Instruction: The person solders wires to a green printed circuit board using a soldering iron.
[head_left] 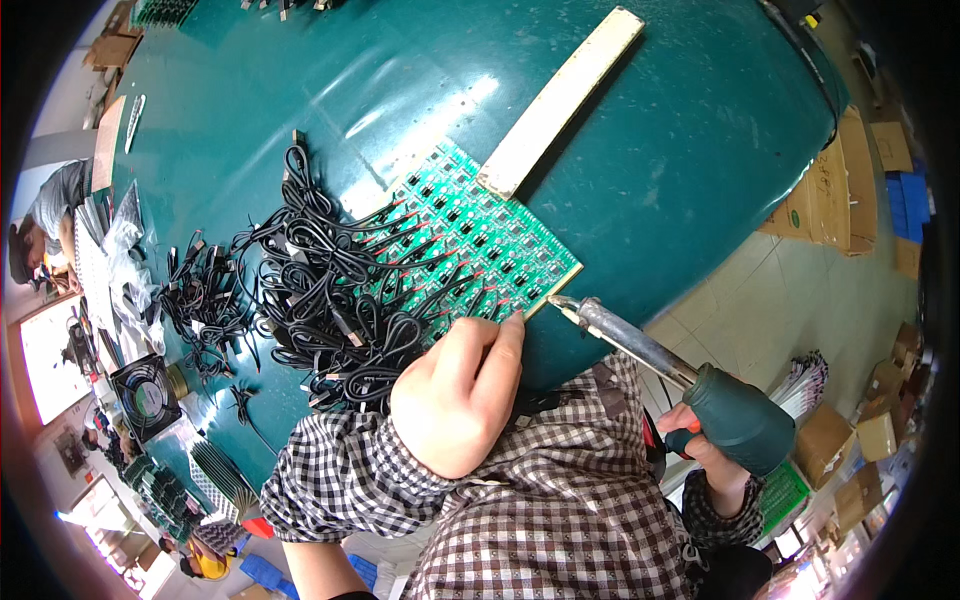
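My left hand (455,400) is closed over the near edge of a green circuit board panel (505,250), its index finger and thumb pressed together at a corner. What lies between those fingertips is hidden. Red and black wire ends run from the panel's left rows to a heap of coiled black cables (345,255). Held in my right hand (708,445) is a soldering iron (640,340) with a thick dark green handle. Its tip is just beside the panel's near right edge, close to my left fingertips.
A long pale bar (565,100) lies at the panel's far corner on the green table (690,150). More black cables (205,300) and a black fan (146,397) are at left. Another person (55,210) bends over at far left. Cardboard boxes (835,190) stand at right.
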